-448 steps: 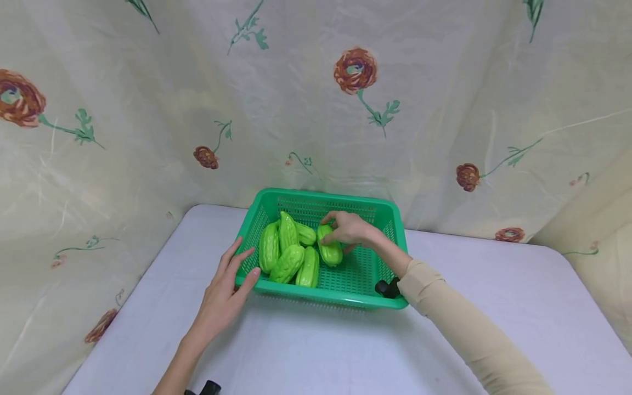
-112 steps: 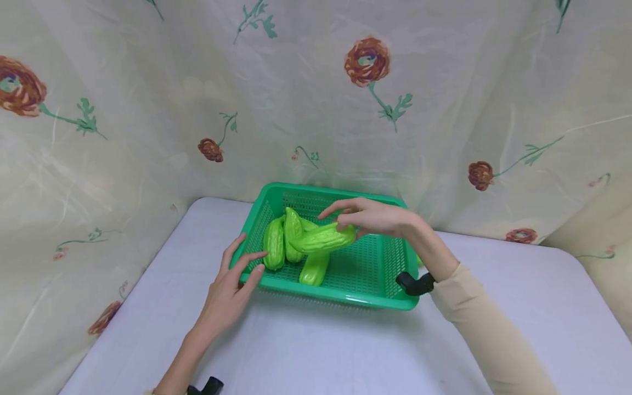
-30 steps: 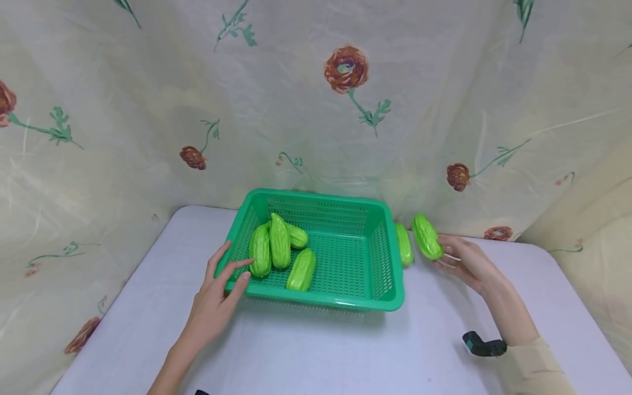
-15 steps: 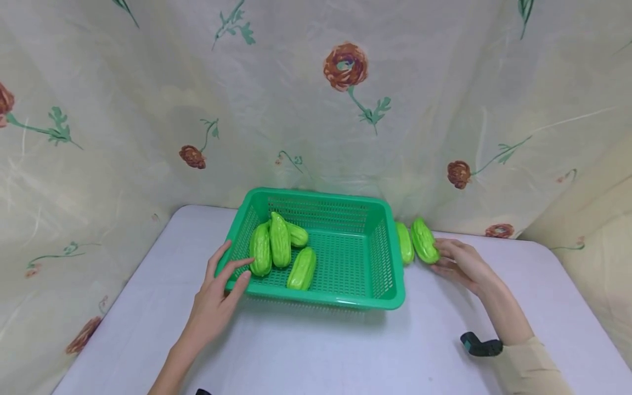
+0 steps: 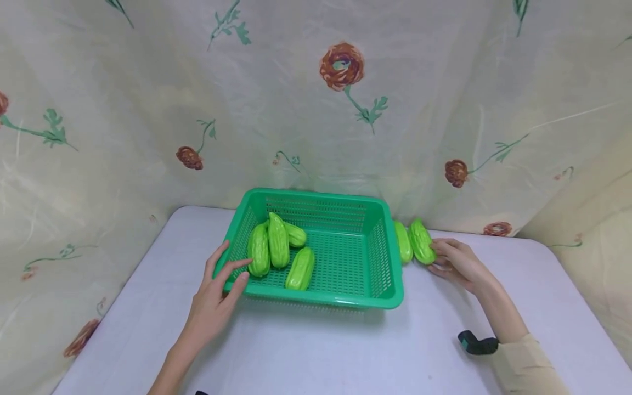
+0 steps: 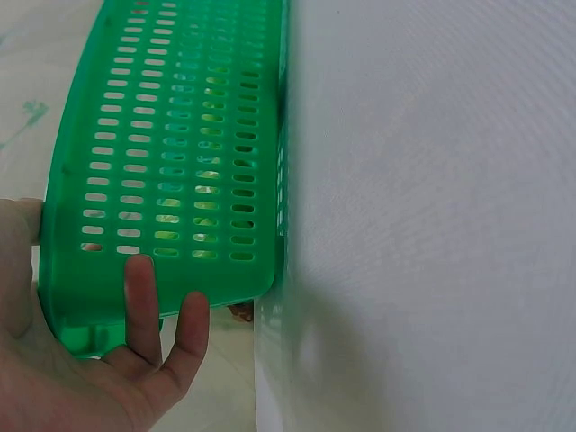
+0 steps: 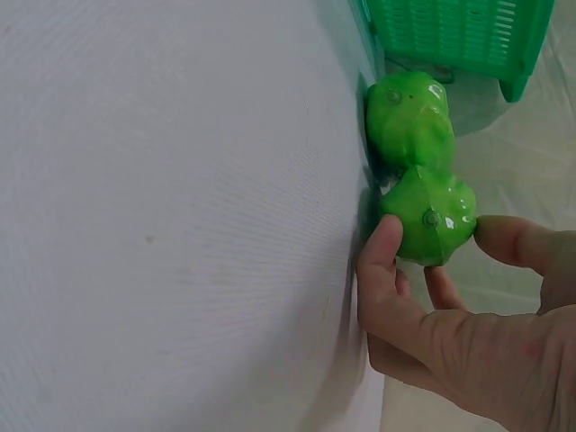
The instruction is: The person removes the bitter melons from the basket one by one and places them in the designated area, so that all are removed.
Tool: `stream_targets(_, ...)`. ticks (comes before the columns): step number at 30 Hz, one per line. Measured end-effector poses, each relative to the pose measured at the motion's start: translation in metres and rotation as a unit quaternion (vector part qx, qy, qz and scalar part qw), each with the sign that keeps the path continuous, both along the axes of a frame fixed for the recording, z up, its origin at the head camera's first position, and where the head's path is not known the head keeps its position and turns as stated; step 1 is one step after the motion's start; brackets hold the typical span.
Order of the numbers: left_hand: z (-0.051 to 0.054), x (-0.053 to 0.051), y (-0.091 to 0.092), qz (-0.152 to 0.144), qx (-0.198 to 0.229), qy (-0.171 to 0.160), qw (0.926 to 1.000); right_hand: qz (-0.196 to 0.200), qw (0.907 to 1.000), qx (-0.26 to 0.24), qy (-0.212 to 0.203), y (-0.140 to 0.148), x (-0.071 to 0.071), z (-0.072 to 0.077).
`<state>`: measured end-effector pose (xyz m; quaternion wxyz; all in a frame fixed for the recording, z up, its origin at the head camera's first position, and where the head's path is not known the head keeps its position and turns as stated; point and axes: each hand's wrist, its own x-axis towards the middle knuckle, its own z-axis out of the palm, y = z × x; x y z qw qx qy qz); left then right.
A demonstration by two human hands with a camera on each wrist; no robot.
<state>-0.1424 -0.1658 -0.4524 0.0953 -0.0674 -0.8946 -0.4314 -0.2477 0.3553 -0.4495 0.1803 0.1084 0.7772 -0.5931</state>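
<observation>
Four green gourds (image 5: 278, 240) are held in the green basket (image 5: 340, 300), all in its left and middle part: three are bunched at the left, and one is laid slightly apart toward the front. Across the right part, the perforated floor (image 5: 343, 263) is exposed. Outside, just beyond the basket's right side, the inner gourd (image 5: 403, 242) and the outer gourd (image 5: 422, 243) are seen touching. The outer gourd is pinched between thumb and fingers of the right hand (image 5: 459, 266). The basket's near left corner is touched by the spread left hand (image 5: 212, 299); the hands are well apart. The basket is set toward the back of the tabletop (image 5: 345, 356), near the flowered curtain (image 5: 271, 99). Broad tabletop is seen in front and toward the right edge.
</observation>
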Motion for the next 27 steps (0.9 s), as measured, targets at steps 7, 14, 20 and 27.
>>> stream_targets(7,-0.003,0.002,0.0,0.002,-0.003,-0.009,1.0,-0.001,0.9999,0.004,-0.014,0.003,0.005,-0.003)
stream_targets(14,-0.004,0.001,0.001,0.003,-0.008,-0.008,0.9999,0.003,1.0,0.007,-0.006,0.01,0.005,-0.003)
stream_targets(20,-0.002,0.001,0.001,0.007,-0.01,-0.003,0.9999,0.003,1.0,0.002,0.006,0.017,0.003,0.005)
stream_targets(27,0.0,0.0,0.001,0.007,-0.012,0.0,0.9999,-0.007,0.9987,-0.015,0.047,0.019,0.001,0.025)
